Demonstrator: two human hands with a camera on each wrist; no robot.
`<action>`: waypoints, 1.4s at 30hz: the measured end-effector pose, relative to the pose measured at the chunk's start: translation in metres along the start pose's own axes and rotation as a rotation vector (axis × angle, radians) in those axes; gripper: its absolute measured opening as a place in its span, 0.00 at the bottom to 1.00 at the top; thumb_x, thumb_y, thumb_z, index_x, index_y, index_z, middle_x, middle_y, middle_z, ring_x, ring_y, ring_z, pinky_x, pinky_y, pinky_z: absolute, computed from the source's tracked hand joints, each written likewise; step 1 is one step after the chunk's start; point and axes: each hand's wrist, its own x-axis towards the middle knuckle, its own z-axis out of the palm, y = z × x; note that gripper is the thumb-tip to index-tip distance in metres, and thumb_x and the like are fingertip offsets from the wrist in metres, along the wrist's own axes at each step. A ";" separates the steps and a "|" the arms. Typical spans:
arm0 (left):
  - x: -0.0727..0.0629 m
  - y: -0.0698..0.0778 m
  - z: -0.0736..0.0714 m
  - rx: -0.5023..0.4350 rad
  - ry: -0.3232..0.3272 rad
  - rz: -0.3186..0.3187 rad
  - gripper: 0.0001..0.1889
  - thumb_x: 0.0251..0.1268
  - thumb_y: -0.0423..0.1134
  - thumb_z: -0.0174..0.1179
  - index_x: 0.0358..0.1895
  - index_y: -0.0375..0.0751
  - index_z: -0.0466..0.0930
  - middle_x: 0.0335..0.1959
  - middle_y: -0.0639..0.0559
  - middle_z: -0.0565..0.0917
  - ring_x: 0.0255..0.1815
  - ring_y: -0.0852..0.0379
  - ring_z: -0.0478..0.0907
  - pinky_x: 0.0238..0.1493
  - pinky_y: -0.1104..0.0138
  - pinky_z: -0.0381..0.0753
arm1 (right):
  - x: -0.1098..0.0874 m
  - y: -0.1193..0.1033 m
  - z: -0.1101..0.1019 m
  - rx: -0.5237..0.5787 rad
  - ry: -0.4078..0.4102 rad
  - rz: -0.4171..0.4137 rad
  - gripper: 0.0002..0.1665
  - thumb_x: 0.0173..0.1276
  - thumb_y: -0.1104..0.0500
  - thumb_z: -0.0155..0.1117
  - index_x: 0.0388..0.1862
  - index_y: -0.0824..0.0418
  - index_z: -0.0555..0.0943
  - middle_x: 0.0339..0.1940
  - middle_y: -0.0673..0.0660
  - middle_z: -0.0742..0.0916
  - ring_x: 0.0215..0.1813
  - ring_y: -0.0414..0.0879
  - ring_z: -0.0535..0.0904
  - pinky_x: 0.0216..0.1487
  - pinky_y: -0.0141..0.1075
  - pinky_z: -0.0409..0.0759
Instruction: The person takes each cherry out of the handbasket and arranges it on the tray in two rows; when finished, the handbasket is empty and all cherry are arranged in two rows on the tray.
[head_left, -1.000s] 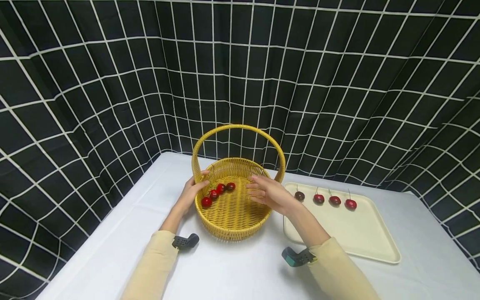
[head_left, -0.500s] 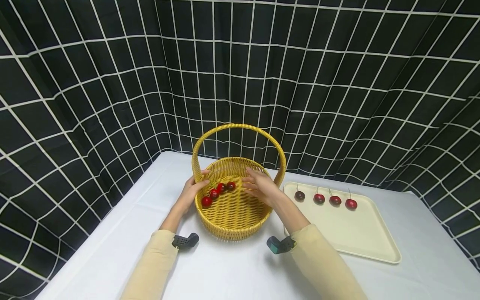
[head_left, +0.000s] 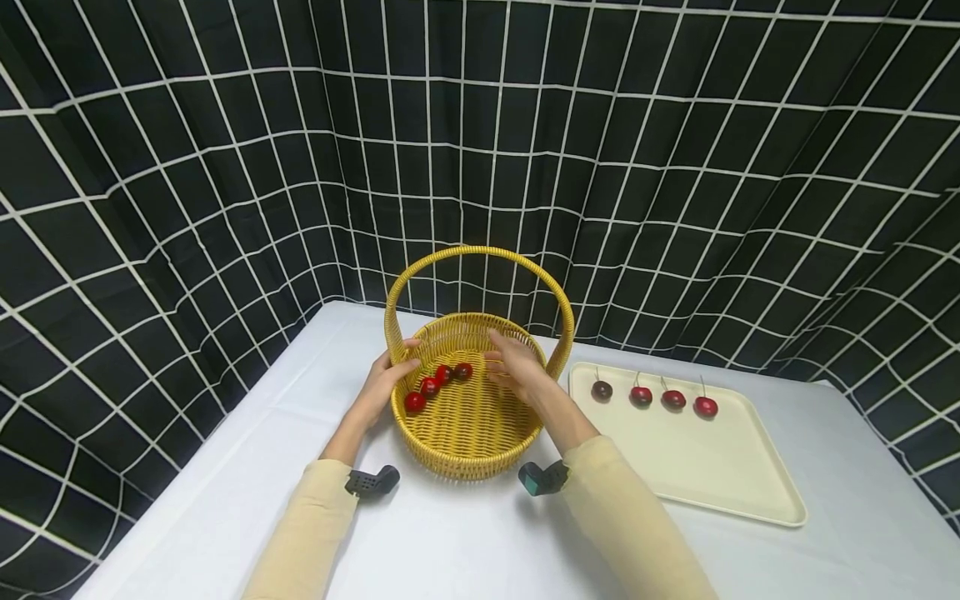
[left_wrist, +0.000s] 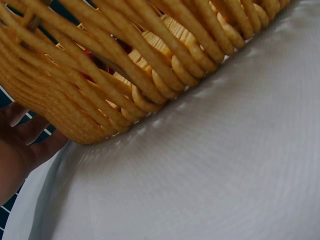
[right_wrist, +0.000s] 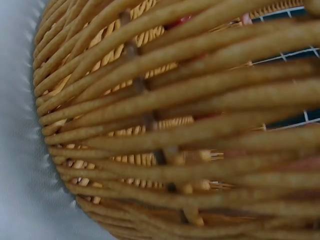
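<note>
A yellow wicker basket [head_left: 468, 429] with a tall arched handle stands on the white table. Inside, along its left part, several red cherries [head_left: 444, 375] lie in a slanting row. My left hand [head_left: 378, 385] holds the basket's left side, thumb over the rim; in the left wrist view its fingers [left_wrist: 37, 131] lie against the outer weave. Over the basket's right side reaches my right hand [head_left: 519, 371], loosely bent fingers hanging inside with no cherry showing in them. The right wrist view is filled by the basket's woven wall [right_wrist: 175, 95], hiding most of that hand.
To the right of the basket lies a cream tray [head_left: 720, 467]. Several dark red cherries with stems [head_left: 673, 400] form a row near its far edge. A black curtain with white grid lines [head_left: 480, 150] surrounds the table's back and sides.
My right hand has moved left and farther into the basket, its forearm swinging left off the tray. My left hand and the cherries keep their places.
</note>
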 end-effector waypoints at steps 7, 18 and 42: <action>-0.002 0.000 0.001 -0.009 0.003 0.006 0.24 0.70 0.32 0.50 0.68 0.33 0.63 0.70 0.36 0.62 0.70 0.43 0.57 0.70 0.53 0.51 | 0.005 0.003 0.004 -0.027 0.021 -0.007 0.35 0.76 0.47 0.48 0.70 0.69 0.57 0.65 0.72 0.68 0.64 0.64 0.66 0.63 0.49 0.68; -0.002 0.001 0.002 -0.009 -0.001 -0.002 0.24 0.70 0.33 0.50 0.68 0.34 0.62 0.70 0.37 0.62 0.70 0.43 0.56 0.69 0.52 0.52 | 0.012 0.006 0.011 -0.078 0.013 0.048 0.35 0.76 0.47 0.47 0.72 0.68 0.57 0.65 0.69 0.70 0.66 0.64 0.65 0.63 0.50 0.68; -0.002 0.004 0.001 0.012 -0.009 -0.016 0.24 0.71 0.34 0.50 0.69 0.35 0.62 0.71 0.38 0.60 0.71 0.43 0.55 0.69 0.50 0.52 | 0.016 0.019 0.017 -0.404 -0.205 -0.029 0.29 0.78 0.47 0.40 0.67 0.63 0.68 0.61 0.63 0.77 0.66 0.58 0.67 0.63 0.50 0.67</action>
